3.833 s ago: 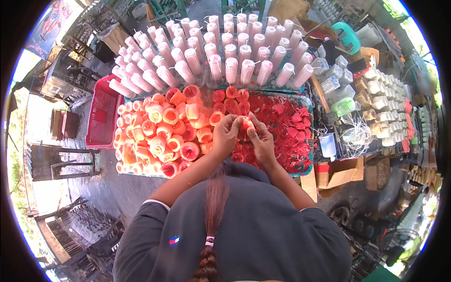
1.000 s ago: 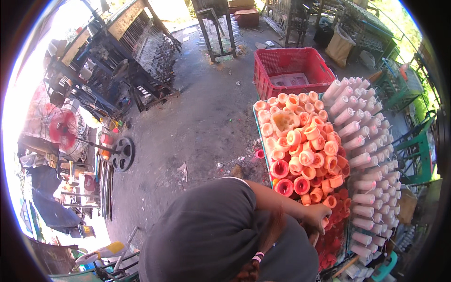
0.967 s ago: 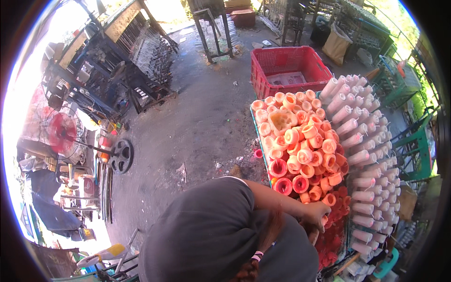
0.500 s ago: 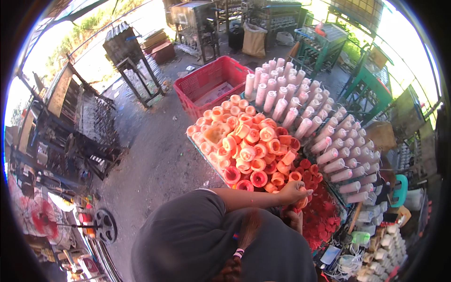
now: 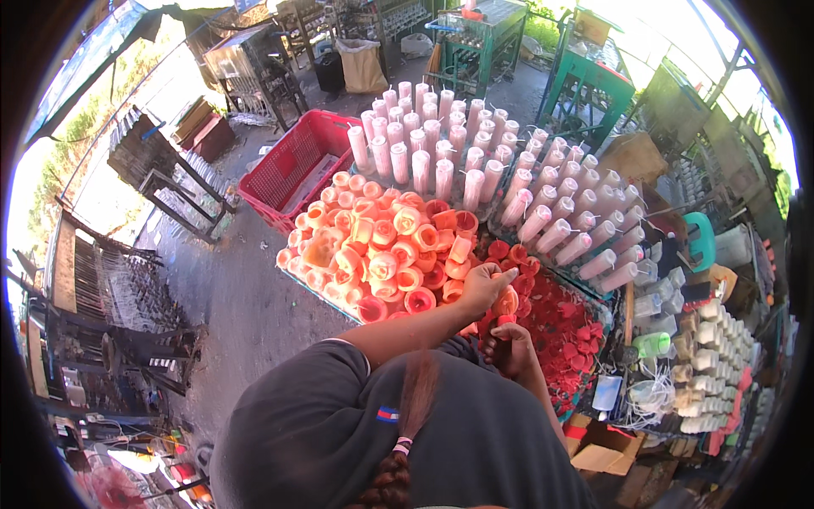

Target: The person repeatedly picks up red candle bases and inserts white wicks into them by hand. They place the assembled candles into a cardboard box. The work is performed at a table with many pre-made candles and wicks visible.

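Note:
Between my hands is an orange wax cup (image 5: 507, 302), partly covered by fingers. My left hand (image 5: 485, 287) is closed at its upper side, thumb and fingers bent together over it. From below, my right hand (image 5: 514, 348) closes on the same cup, its fingers curled and partly hidden. Just left of them lies a heap of orange, rose-shaped wax cups (image 5: 383, 265), several with red insides. Red wax petals (image 5: 564, 339) are piled to the right of my hands.
Beyond the heap stand rows of pale pink pillar candles (image 5: 443, 174) with wicks. A red plastic crate (image 5: 280, 174) sits at the far left. On the right are a teal chair back (image 5: 700, 242), white moulded pieces (image 5: 712, 356), a phone-like object (image 5: 607, 393) and a cardboard box (image 5: 606, 450).
The whole view has swung to the right and tilted, so the heap and candles appear further left. My hands stay together at the orange cup, and more of my right hand shows.

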`<state>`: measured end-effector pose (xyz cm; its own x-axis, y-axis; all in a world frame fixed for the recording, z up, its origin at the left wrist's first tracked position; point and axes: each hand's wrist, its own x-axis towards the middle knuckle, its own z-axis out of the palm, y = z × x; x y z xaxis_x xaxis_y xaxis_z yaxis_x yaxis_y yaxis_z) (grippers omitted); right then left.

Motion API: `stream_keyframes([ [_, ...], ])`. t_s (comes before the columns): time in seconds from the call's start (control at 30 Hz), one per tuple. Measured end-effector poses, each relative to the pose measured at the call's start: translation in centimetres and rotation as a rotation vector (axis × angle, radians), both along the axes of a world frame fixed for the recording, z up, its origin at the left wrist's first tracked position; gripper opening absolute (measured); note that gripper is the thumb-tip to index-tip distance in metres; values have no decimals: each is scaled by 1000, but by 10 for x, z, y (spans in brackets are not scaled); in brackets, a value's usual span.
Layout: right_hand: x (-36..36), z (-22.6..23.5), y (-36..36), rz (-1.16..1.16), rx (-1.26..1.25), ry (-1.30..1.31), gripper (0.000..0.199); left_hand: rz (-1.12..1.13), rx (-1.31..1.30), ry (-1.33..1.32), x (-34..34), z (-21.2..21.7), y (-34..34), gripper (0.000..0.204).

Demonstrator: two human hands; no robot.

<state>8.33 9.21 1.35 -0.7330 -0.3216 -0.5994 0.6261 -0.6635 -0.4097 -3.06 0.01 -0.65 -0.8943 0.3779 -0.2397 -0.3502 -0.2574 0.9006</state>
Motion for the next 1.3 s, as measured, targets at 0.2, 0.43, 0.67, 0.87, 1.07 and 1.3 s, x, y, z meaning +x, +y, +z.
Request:
stream_keyframes([
  [0.2,-7,8,5,35,-63,92,11,19,-65,144,-13,25,1,38],
  [0.43,-6,2,5,14,-137,103,12,-4,-64,207,-22,21,4,39],
  [0.67,-10,-2,2,35,-199,93,11,-8,-110,158,-27,22,1,39],
  [0.87,26,-4,-2,-56,-197,149,9,687,107,4,-135,24,-55,43],
  [1.07,50,-70,94,-513,761,-27,25,365,-161,427,-114,64,-96,43],
  [1.3,90,-120,163,-355,2088,-63,45,-236,-868,611,-38,17,-84,33],
])
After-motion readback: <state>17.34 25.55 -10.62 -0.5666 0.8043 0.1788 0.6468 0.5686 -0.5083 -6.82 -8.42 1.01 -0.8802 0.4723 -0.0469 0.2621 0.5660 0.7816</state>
